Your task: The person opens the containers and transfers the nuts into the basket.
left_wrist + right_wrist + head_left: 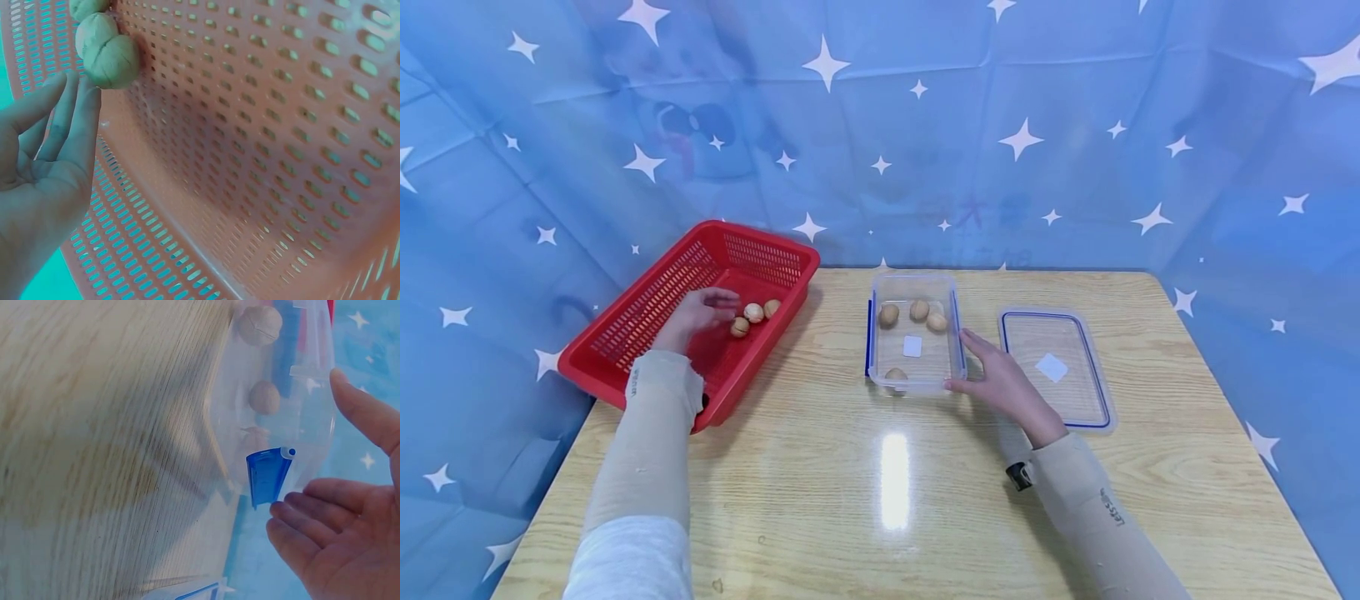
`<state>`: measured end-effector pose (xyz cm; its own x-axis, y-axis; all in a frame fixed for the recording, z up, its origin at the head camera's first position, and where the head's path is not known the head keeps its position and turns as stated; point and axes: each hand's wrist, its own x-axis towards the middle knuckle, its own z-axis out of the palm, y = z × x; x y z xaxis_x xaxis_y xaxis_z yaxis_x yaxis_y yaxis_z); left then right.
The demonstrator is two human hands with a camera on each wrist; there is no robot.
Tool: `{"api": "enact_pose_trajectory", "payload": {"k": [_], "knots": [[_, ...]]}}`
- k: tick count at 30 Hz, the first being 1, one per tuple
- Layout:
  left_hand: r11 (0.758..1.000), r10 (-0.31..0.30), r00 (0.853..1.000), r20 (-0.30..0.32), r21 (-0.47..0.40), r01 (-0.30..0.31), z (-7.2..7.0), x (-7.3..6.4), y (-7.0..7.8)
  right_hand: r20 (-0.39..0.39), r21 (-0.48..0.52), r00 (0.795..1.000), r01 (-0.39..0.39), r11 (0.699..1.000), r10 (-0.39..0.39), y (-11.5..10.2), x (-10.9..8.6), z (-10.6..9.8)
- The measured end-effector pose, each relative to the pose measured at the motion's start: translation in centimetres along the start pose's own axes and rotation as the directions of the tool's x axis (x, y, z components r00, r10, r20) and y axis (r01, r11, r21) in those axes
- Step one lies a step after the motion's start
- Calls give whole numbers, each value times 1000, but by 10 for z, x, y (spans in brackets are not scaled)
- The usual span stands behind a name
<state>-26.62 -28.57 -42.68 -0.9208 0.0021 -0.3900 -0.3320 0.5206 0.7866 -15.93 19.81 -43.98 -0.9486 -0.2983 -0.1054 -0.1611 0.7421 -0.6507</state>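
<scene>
My left hand (700,315) reaches into the red plastic basket (741,392), its fingers extended and nothing held. Just beyond the fingertips lie several walnuts (740,327), grouped against the basket's right side; in the left wrist view the nearest walnut (112,61) is right at the fingertips. My right hand (1000,379) rests at the right side of a clear plastic container (917,287), thumb and fingers spread along its wall. In the right wrist view the thumb is at the rim and the fingers are beside a blue latch (269,475). Several walnuts (919,311) lie inside the container.
A clear lid (1052,337) with a blue seal lies flat on the wooden table (820,500), right of the container. A blue curtain (880,125) with white stars hangs behind the table and along both sides. The basket stands at the table's left edge.
</scene>
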Motion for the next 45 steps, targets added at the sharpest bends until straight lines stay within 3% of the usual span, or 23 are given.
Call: {"api": "enact_pose_trajectory", "payload": {"k": [5, 13, 26, 32, 45], "knots": [[999, 11, 1000, 1, -38, -10, -1, -1, 4, 3, 0, 1000, -6, 1000, 6, -1, 0, 0], [998, 55, 998, -7, -27, -55, -2, -3, 14, 11, -3, 1000, -7, 1000, 7, 0, -1, 1], [984, 131, 989, -74, -109, -138, 0, -7, 37, 15, 4, 1000, -13, 1000, 13, -2, -2, 1], [966, 189, 978, -94, -163, -202, -1, -13, 54, 7, -2, 1000, -6, 1000, 6, -2, -2, 0], [935, 294, 948, -124, -167, -312, 9, -33, 106, 6, -4, 1000, 3, 1000, -3, -1, -1, -1]]}}
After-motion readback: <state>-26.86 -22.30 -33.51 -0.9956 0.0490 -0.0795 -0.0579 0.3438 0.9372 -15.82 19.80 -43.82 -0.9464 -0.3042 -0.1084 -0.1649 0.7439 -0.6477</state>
